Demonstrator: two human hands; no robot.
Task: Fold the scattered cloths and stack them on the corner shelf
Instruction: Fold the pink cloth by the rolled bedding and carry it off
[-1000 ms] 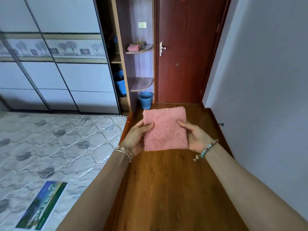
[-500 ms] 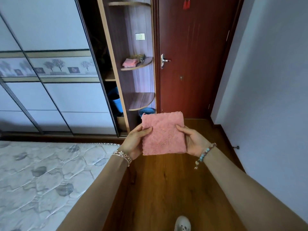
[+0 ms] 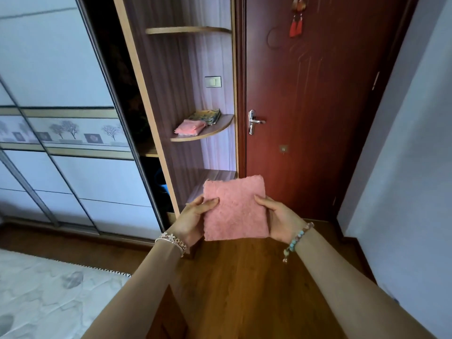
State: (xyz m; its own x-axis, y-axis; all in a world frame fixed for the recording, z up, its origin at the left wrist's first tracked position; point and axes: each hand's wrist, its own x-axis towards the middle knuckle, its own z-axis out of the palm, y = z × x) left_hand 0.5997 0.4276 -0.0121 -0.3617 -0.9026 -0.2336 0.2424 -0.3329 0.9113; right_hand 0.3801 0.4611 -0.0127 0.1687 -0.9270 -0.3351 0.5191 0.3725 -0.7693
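Observation:
A folded pink fluffy cloth (image 3: pixel 234 207) is held flat between both hands in front of me. My left hand (image 3: pixel 193 220) grips its left edge with the thumb on top, and my right hand (image 3: pixel 281 220) grips its right edge. Ahead stands the corner shelf unit; its middle shelf (image 3: pixel 220 127) carries a folded pink cloth (image 3: pixel 189 127) and a folded patterned cloth (image 3: pixel 205 116) behind it. The held cloth hides part of the lower shelf (image 3: pixel 210 176). An upper shelf (image 3: pixel 188 30) sits higher.
A dark red door (image 3: pixel 313 106) with a metal handle (image 3: pixel 254 121) is right of the shelves. Sliding wardrobe panels (image 3: pixel 61 99) fill the left. A mattress corner (image 3: pixel 49 294) lies at lower left. Wooden floor (image 3: pixel 244 289) runs below, with a white wall (image 3: pixel 411 167) on the right.
The view has come closer to the corner shelves and risen. Both hands keep the pink cloth held the same way. The blue basket has dropped out of sight.

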